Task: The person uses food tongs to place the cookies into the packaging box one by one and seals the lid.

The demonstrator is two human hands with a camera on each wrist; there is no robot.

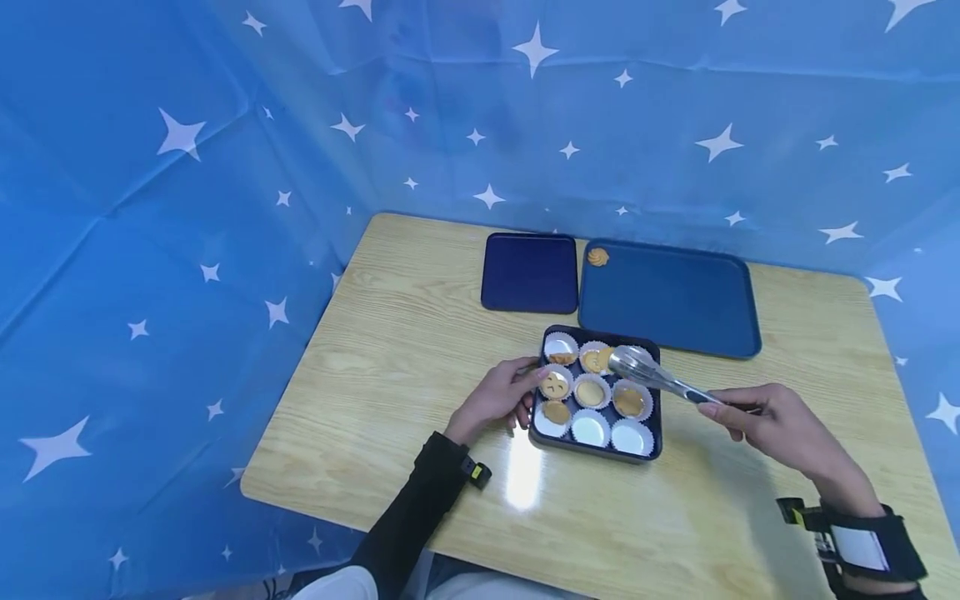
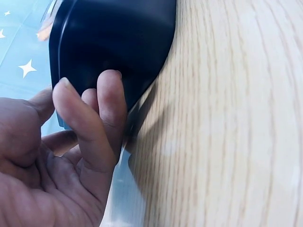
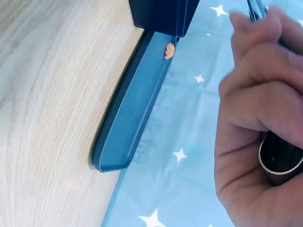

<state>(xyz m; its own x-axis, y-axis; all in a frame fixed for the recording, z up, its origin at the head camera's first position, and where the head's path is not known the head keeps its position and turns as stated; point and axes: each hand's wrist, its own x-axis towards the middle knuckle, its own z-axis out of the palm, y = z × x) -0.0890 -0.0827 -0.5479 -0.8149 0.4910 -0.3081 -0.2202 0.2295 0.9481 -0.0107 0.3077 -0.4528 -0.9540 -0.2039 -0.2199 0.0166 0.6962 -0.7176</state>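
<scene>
A dark blue box (image 1: 596, 454) holds white paper cups (image 1: 590, 428), several with cookies (image 1: 554, 385) in them. My left hand (image 1: 498, 392) grips its left side, thumb at the rim; in the left wrist view the fingers (image 2: 112, 94) lie against the outer wall. In my right hand (image 1: 765, 421) are metal tongs (image 1: 660, 377), reaching over the box from the right. Their tips are at a yellowish cookie (image 1: 606, 358) above the back row; whether they pinch it is too small to tell. The right wrist view shows the hand (image 3: 255, 104) curled round the tongs' dark handle end (image 3: 280, 158).
Behind the box lie a small dark blue tray (image 1: 529, 272) and a larger blue tray (image 1: 670, 296), with one swirled cookie (image 1: 597, 257) in the larger tray's back left corner. A starry blue cloth (image 1: 450, 92) hangs behind the wooden table (image 1: 360, 375).
</scene>
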